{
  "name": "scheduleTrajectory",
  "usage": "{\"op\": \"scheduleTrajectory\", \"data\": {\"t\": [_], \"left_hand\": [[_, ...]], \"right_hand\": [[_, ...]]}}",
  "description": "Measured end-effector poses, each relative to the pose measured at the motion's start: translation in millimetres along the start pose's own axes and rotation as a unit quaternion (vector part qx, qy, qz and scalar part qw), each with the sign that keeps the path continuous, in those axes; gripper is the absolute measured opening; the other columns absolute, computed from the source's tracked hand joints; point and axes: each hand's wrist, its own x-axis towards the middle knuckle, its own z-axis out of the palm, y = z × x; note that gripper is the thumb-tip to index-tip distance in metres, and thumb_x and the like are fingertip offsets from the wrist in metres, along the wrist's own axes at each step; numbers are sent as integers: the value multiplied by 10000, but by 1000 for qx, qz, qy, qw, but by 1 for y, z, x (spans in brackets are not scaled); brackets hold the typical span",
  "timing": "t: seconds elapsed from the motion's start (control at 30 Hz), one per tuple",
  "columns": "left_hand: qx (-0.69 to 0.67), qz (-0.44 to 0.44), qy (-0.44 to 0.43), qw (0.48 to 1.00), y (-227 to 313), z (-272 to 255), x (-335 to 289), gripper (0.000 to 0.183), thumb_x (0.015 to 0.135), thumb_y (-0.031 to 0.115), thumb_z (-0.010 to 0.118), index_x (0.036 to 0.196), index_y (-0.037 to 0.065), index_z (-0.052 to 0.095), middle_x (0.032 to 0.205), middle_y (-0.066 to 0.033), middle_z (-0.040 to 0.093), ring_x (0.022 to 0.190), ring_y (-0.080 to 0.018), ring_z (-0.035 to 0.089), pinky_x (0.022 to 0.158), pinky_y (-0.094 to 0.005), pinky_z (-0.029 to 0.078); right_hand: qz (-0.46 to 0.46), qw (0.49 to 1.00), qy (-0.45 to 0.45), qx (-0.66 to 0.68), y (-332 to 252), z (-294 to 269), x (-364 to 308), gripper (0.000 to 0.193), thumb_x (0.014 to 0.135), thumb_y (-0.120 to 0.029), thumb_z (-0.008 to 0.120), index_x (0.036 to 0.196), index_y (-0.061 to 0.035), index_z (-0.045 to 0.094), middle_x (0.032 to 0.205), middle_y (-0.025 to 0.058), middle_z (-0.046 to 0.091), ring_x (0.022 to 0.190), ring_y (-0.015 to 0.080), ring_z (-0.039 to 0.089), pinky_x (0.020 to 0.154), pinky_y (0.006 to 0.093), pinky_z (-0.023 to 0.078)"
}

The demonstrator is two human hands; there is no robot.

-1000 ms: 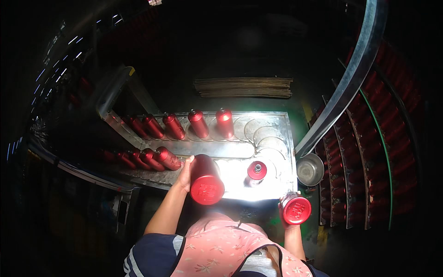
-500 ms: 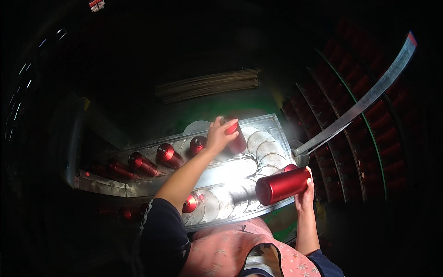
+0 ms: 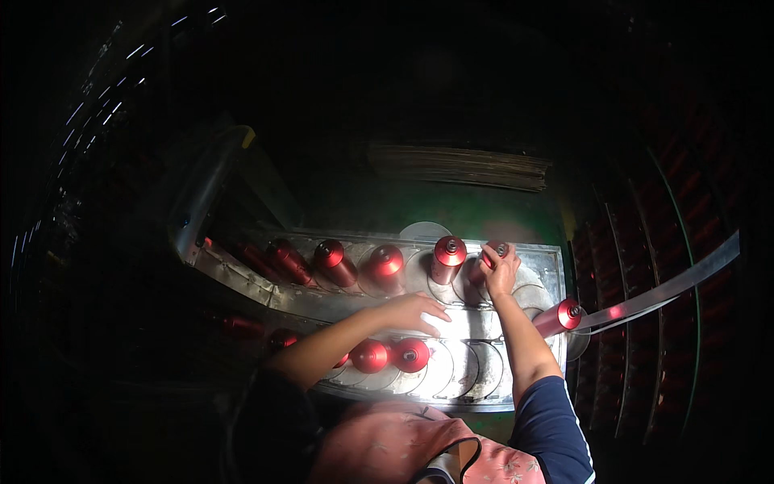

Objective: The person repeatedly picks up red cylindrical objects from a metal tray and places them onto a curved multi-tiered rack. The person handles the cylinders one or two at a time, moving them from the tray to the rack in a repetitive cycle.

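Red bottle point(image 3: 478, 274) at the far right of the metal conveyor point(image 3: 492, 371), clamped in the right hand point(image 3: 501, 276); left hand point(image 3: 415, 313) spread loosely apart over the conveyor's middle; more bottles point(image 3: 334, 263) leftward, far and near.

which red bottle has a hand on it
The far row's rightmost bottle: the fingers of the right hand are around its top; no hand holds the other bottles.

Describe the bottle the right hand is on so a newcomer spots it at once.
Find the shiny metal conveyor. Along its far side runs a row of red bottles; go to that row's right end. Only the bottle there has the right hand on its top.
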Motion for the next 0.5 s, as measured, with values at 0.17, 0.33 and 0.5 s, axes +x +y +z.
{"op": "scheduleTrajectory", "data": {"t": [0.17, 0.33, 0.5], "left_hand": [[-34, -11, -240, 970, 17, 46, 1, 668, 668, 266, 813, 1310, 212, 637, 1370, -161, 538, 1182, -352, 527, 970, -428, 463], [-83, 91, -88, 989, 18, 81, 4, 473, 658, 122, 769, 1126, 128, 707, 1095, -109, 659, 994, -294, 629, 850, -374, 496], [-84, 86, -43, 992, 39, 102, 28, 475, 713, 201, 752, 1181, 138, 699, 1151, -117, 663, 989, -288, 633, 857, -363, 491]], "right_hand": [[-26, 999, -39, -25, 9, 1, 10, 578, 729, -166, 806, 1264, -337, 673, 1546, 282, 282, 1320, 420, 359, 1129, 430, 333], [-104, 991, -41, 76, -20, -47, -30, 420, 827, -112, 715, 1229, -233, 703, 1503, 233, 393, 1329, 395, 381, 1124, 449, 324], [17, 966, 59, 251, 35, -143, -124, 354, 884, 38, 579, 1212, -54, 675, 1396, 107, 485, 1262, 220, 495, 915, 286, 468]]}}
